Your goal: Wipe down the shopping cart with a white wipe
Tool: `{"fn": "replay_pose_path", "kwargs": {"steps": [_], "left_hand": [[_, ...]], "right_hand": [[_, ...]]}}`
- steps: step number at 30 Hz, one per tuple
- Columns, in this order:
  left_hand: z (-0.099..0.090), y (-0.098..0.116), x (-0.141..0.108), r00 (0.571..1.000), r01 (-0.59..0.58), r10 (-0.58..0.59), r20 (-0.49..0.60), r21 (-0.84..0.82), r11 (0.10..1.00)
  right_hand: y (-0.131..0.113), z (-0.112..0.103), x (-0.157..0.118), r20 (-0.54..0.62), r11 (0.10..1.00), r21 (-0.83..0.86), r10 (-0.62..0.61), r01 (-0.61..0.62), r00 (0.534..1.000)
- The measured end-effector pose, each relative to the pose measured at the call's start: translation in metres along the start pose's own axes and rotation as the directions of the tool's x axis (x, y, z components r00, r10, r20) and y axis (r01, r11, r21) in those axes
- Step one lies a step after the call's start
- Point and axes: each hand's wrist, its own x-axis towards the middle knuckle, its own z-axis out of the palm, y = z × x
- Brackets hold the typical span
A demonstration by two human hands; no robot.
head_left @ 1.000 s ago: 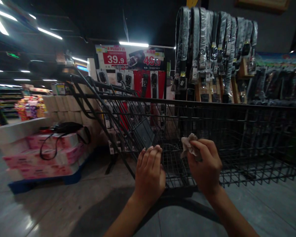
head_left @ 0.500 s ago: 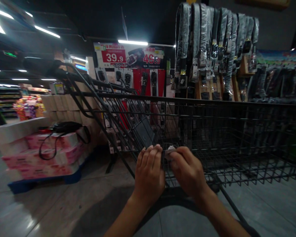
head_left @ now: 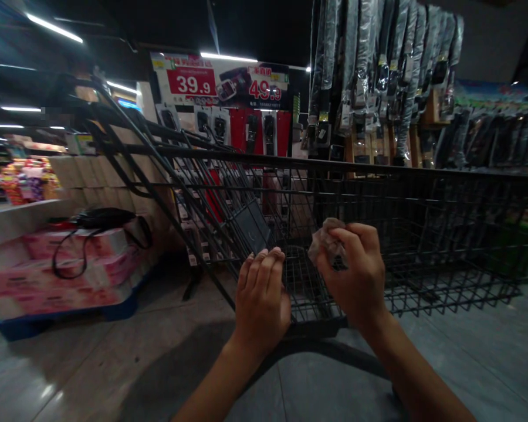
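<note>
A black wire shopping cart (head_left: 325, 166) stands side-on across the view. My left hand (head_left: 263, 293) rests at the lower part of its near side, fingers together and curled at the wire; whether it grips a bar is hidden. To the right, my right hand (head_left: 358, 272) pinches a crumpled, pale, thin wad (head_left: 328, 241) between thumb and fingers, in front of the cart's mesh. The wad looks like tissue or a wipe.
Pink-wrapped packs (head_left: 74, 266) with a black bag (head_left: 103, 218) on top sit on a blue pallet (head_left: 66, 316) at left. Behind the cart hang plastic-wrapped belts (head_left: 365, 64) and a price sign (head_left: 189, 82). Grey tiled floor (head_left: 158, 375) lies below.
My right hand has moved up and right, away from my left hand, and more of the pale wad shows. My left hand stays nearly in place. The view has shifted slightly.
</note>
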Motion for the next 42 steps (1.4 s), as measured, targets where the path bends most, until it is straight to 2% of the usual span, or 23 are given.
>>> {"fn": "replay_pose_path", "kwargs": {"steps": [5,11,13,16,18,20,25,28,30,33,36,38,42], "left_hand": [[0.002,0.0,0.0,1.0,0.006,-0.007,-0.017,-0.003,1.0],[0.003,0.001,0.0,1.0,0.015,-0.015,-0.025,-0.008,1.0],[0.005,0.0,0.0,0.999,0.008,-0.009,-0.039,-0.011,1.0],[0.008,-0.001,0.001,0.998,-0.003,0.001,-0.07,-0.024,1.0],[0.009,-0.002,0.002,0.996,-0.004,0.0,-0.09,-0.041,0.999],[0.01,-0.002,0.002,0.995,-0.008,0.003,-0.103,-0.055,0.998],[0.01,-0.003,0.003,0.993,-0.019,0.011,-0.115,-0.063,0.998],[0.009,-0.004,0.003,0.995,-0.012,0.005,-0.1,-0.069,0.998],[0.009,-0.004,0.003,0.995,-0.012,0.006,-0.095,-0.068,0.998],[0.01,-0.002,0.003,0.995,-0.004,-0.003,-0.103,-0.068,0.998],[0.011,0.0,0.002,0.993,0.022,-0.03,-0.115,-0.074,0.997],[0.011,0.002,0.002,0.992,0.033,-0.043,-0.119,-0.077,0.996],[0.012,0.005,0.003,0.99,0.043,-0.054,-0.13,-0.086,0.995]], "right_hand": [[0.003,-0.001,-0.01,0.096,0.994,0.061,-0.091,0.085,0.991],[0.003,-0.005,-0.017,0.145,0.986,0.063,-0.162,0.155,0.976],[0.001,-0.005,-0.021,0.185,0.977,0.06,-0.214,0.207,0.959],[-0.001,-0.004,-0.035,0.319,0.962,0.076,-0.274,0.264,0.908],[0.001,-0.005,-0.05,0.407,0.957,0.081,-0.287,0.279,0.867],[0.004,-0.008,-0.068,0.455,0.959,0.08,-0.277,0.271,0.846],[0.013,-0.024,-0.136,0.512,0.993,0.048,-0.116,0.107,0.851],[0.016,-0.032,-0.18,0.525,0.998,0.001,-0.047,0.055,0.849],[0.017,-0.035,-0.196,0.494,0.999,-0.042,0.017,0.004,0.869],[0.012,-0.037,-0.188,0.415,0.997,-0.049,0.076,-0.062,0.907],[0.003,-0.037,-0.159,0.323,0.993,-0.018,0.115,-0.115,0.94],[-0.001,-0.034,-0.142,0.27,0.993,-0.031,0.114,-0.11,0.956],[-0.004,-0.023,-0.136,0.262,0.993,-0.048,0.119,-0.11,0.958]]}}
